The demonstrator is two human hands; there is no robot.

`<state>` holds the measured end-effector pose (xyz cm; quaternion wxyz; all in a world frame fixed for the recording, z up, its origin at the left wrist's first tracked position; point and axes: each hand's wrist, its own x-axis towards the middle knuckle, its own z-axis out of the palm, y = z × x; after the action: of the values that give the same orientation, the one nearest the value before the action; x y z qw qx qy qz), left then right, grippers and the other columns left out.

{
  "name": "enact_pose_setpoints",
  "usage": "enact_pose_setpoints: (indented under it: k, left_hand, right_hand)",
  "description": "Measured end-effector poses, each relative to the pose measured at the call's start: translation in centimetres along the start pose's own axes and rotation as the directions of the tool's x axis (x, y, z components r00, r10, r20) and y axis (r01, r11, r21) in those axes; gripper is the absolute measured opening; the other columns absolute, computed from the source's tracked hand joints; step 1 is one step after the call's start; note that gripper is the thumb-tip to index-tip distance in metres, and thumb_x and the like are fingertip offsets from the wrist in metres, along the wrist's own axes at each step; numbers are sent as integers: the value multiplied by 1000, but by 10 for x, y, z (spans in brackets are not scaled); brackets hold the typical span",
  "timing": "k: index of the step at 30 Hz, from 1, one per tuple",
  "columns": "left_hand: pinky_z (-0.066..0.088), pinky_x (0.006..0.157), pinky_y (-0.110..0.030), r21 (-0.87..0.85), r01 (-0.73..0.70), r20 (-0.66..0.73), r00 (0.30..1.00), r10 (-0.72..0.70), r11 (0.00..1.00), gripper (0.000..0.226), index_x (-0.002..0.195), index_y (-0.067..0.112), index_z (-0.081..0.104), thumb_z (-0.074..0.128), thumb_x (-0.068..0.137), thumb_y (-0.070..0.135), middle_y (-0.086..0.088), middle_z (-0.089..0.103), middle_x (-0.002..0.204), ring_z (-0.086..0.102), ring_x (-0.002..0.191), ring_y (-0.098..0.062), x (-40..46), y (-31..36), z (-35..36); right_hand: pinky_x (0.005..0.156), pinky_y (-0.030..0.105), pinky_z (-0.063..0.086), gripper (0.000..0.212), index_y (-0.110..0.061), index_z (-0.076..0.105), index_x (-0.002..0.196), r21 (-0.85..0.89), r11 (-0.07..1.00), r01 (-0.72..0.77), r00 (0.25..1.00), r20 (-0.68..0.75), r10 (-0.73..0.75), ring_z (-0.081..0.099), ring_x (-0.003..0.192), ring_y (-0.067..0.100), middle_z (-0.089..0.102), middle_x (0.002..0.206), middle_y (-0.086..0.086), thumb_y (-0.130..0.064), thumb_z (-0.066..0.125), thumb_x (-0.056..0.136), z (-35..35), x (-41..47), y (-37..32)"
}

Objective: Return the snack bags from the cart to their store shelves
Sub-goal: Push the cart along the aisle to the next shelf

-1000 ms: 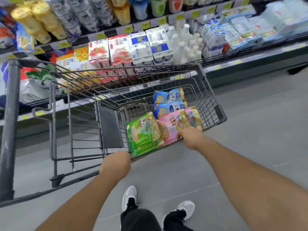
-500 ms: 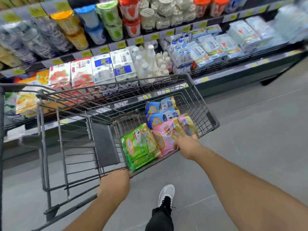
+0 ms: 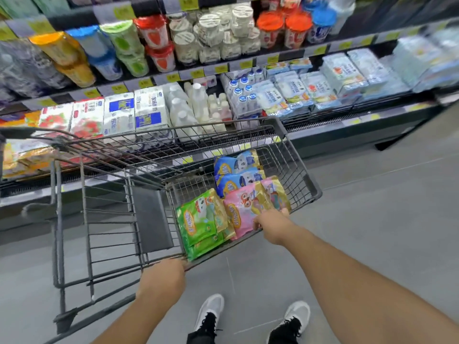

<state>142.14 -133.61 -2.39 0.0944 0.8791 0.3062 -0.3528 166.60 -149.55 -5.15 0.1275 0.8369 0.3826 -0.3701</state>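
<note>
Both hands grip the near rail of a grey wire cart (image 3: 293, 155). The left hand (image 3: 161, 276) is curled tight around the rail at the cart's near left corner. The right hand (image 3: 272, 225) is wrapped over the same rail toward the near right corner, its fingers touching the pink snack bag (image 3: 242, 212). That pink bag stands in the basket along the near edge, with a green snack bag (image 3: 201, 219) just beside it on the left and two blue snack bags (image 3: 236, 173) behind it, toward the far right corner. Beyond the cart runs a chilled shelf (image 3: 323, 135) of yoghurt cups (image 3: 154, 33) and milk bottles (image 3: 198, 105). White shoes (image 3: 211, 309) stand on the grey floor (image 3: 385, 207).
</note>
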Motion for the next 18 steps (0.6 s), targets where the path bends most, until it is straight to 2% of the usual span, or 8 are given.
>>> enact_pose_setpoints:
  k: [4, 8, 13, 16, 18]
  left_hand:
    - [53, 77, -33, -41, 44, 19, 999, -43, 998, 36, 116, 42, 65, 43, 92, 26, 4, 74, 105, 70, 96, -24, 5, 53, -10]
    - [51, 79, -33, -63, 48, 21, 999, -46, 997, 38, 118, 45, 65, 43, 92, 27, 2, 73, 112, 69, 101, -26, 4, 106, -21]
    - [52, 80, -34, -58, 38, 38, 999, -36, 998, 38, 111, 41, 67, 43, 90, 20, 1, 73, 108, 69, 98, -27, 7, 164, -32]
    - [52, 80, -33, -41, 30, 33, 999, -29, 999, 37, 114, 44, 65, 42, 93, 25, 3, 71, 110, 69, 100, -25, 8, 196, -38]
    - [51, 79, -34, -15, 29, 31, 999, -29, 999, 36, 117, 39, 65, 41, 94, 25, 2, 71, 110, 69, 101, -25, 10, 215, -39]
  right_hand:
    - [104, 49, 25, 54, -30, 65, 115, 24, 999, 37, 999, -31, -36, 53, 117, 24, 65, 114, 1, 6, 39, 85, -5, -3, 53]
    - [96, 46, 27, 51, -28, 66, 111, 50, 998, 40, 999, -35, -38, 57, 111, 23, 68, 110, 0, 4, 39, 84, -5, -7, 103]
    - [101, 48, 27, 52, -29, 66, 112, 71, 997, 24, 999, -26, -22, 56, 113, 23, 67, 112, 0, 5, 39, 84, -4, -13, 161]
    - [101, 48, 29, 56, -32, 65, 116, 69, 997, 15, 1000, -18, -14, 54, 116, 23, 66, 116, 0, 6, 38, 84, -8, -17, 192]
    - [103, 49, 27, 56, -33, 65, 115, 70, 997, 14, 1000, -17, -13, 53, 116, 24, 65, 116, 0, 6, 39, 84, -8, -17, 211]
